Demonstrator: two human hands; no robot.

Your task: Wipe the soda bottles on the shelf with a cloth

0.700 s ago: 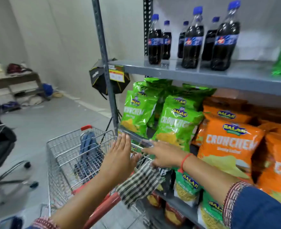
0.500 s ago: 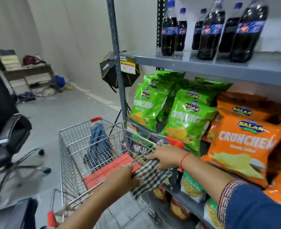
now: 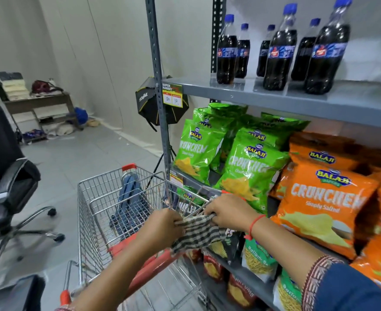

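Note:
Several dark soda bottles (image 3: 279, 52) with blue caps stand upright on the grey upper shelf (image 3: 274, 99) at the top right. Well below them, over the near end of the cart, both hands hold a black-and-white checked cloth (image 3: 198, 232). My left hand (image 3: 165, 227) grips its left edge. My right hand (image 3: 227, 212), with a red thread on the wrist, grips its upper right edge. The cloth hangs stretched between them, far from the bottles.
A wire shopping cart (image 3: 99, 209) with red trim and a blue bag (image 3: 129, 205) inside stands against the rack. Green snack bags (image 3: 245, 171) and orange snack bags (image 3: 324, 198) fill the middle shelf. A black office chair (image 3: 7, 182) is at the left, a softbox light (image 3: 153, 104) behind the rack post.
My left hand has come off the cart and taken hold of the cloth's left edge, so both hands now hold it. The view has tilted up slightly, showing more of the bottles.

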